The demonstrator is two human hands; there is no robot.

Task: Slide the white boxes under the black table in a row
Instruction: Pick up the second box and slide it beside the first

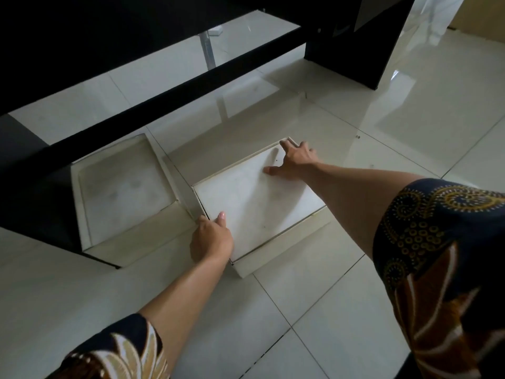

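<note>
- Patterned sleeves (pixel 442 269) in dark blue, gold and brown frame the bottom corners, one on each arm, nearest the camera.
- Glossy pale floor tiles (pixel 314 318) with thin dark grout lines lie under both bare forearms.
- On the near side of the black table (pixel 82 36) sits a closed white box (pixel 254 203), flat on the floor and turned at an angle to the table's front rail; it is wholly outside the table.
- Left hand (pixel 211 237) rests at that box's near left corner, fingers (pixel 221 217) loosely curled over the edge, thumb side against the box's left side.
- Right hand (pixel 293 160) lies on the lid toward the far right corner, fingers spread wide and flat, fingertips reaching the far edge, thumb pointing left across the lid.
- Just left of this box, with a narrow gap between them, a second white box (pixel 123 187) stands partly beneath the table, its far left part in the table's shadow, its top recessed and dusty.
- Farther back, the table's right leg (pixel 352 42) stands on the tiles, well apart from both boxes.
</note>
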